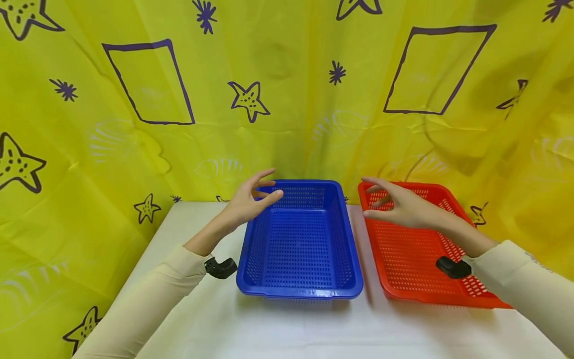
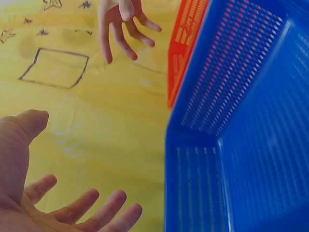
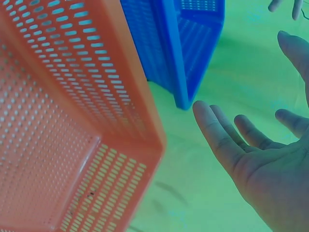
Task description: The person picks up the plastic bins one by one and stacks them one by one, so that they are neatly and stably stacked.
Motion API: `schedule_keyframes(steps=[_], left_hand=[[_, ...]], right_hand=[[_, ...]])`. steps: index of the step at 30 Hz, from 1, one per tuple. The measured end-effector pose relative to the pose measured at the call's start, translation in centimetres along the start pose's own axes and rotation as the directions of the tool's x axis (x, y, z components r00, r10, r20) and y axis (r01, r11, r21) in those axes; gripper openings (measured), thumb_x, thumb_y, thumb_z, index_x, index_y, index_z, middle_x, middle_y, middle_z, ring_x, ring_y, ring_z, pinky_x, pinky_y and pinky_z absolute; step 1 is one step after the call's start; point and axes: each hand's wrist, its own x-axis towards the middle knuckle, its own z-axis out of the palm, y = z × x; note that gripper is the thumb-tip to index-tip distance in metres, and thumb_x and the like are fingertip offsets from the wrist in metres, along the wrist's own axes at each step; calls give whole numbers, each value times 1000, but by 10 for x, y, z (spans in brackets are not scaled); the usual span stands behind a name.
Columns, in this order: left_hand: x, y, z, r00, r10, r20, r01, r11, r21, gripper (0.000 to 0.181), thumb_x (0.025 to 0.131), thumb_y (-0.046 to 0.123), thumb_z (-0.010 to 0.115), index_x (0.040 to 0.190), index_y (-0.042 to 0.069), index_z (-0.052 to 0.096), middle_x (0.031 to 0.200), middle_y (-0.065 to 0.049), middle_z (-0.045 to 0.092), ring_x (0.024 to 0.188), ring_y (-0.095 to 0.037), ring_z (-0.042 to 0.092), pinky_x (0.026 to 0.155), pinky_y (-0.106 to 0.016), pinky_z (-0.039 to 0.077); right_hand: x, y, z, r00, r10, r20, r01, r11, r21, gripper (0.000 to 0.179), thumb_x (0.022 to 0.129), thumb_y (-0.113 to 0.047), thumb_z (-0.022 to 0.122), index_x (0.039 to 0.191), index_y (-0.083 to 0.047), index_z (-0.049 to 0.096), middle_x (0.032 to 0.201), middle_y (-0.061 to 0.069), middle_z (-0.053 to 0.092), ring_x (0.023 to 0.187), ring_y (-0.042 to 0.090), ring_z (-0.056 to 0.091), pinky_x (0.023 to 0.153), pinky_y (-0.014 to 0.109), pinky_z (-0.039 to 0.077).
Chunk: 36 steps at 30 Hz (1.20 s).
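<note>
A blue plastic basket (image 1: 298, 239) with perforated walls stands in the middle of the table in the head view. To its right is a red basket (image 1: 412, 254) of similar make, partly hidden by the right forearm. The left hand (image 1: 251, 199) hovers over the blue basket's far left corner, fingers spread and nothing in them. Above the red basket's far left part is the right hand (image 1: 403, 204), its fingers apart and holding nothing. In the wrist views both hands appear loosely extended, apart from the baskets.
A white tabletop (image 1: 215, 319) carries both baskets. Behind and to the left hangs a yellow curtain (image 1: 291, 134) printed with starfish and shells, close to the baskets' far rims. Dark wrist devices (image 1: 219, 268) sit at both sleeves.
</note>
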Motion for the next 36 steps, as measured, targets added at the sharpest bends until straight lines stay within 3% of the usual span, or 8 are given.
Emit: schedule_keyframes(steps=[14,22,24,26,30,34,36], left_hand=[[16,21,41,1000,16,23,-15,999,-46,65,98,40,70,156,32,42,146,-8,56,124,-32,61,97,-50,56],[26,40,78,999,-4,47,8,997,-74,67,97,44,71,156,32,42,146,-9,56,126,-31,61,95,-48,57],[28,44,88,999,-14,52,18,997,-81,69,96,45,72,156,32,42,146,-10,57,125,-31,62,94,-48,58],[30,47,98,998,-28,55,32,996,-85,69,95,45,72,156,32,42,145,-10,57,123,-30,63,93,-47,58],[33,53,119,997,-50,53,55,994,-95,68,94,46,73,155,33,44,142,-10,60,118,-27,65,91,-45,59],[38,60,139,996,-75,41,80,988,-132,67,93,47,74,153,33,47,138,-8,62,116,-25,65,90,-42,58],[40,63,148,995,-89,36,94,983,-157,67,93,48,74,152,33,48,139,-9,61,119,-25,63,91,-42,57]], right_hand=[[-27,20,-29,998,20,-62,-25,997,-75,84,94,-22,77,162,-9,28,142,27,52,111,41,67,79,41,62],[-50,48,-51,994,33,-102,-42,996,-83,84,95,-15,75,162,-7,25,141,32,50,109,48,65,72,25,58],[-56,55,-57,993,40,-115,-51,995,-91,84,95,-13,76,161,-5,26,139,32,50,105,40,68,71,25,58],[-63,62,-63,990,57,-127,-70,992,-105,85,94,-13,76,161,-5,25,138,32,50,100,20,71,69,24,57],[-75,74,-75,984,121,-131,-132,988,-82,86,96,-13,74,163,-7,21,141,33,44,93,-17,55,60,29,56],[-86,86,-86,974,190,-123,-198,978,-60,86,99,-13,71,164,-7,15,144,36,39,93,-19,52,56,33,57],[-91,92,-90,971,207,-122,-216,974,-64,86,99,-13,70,164,-5,13,144,38,38,96,-4,64,59,32,59]])
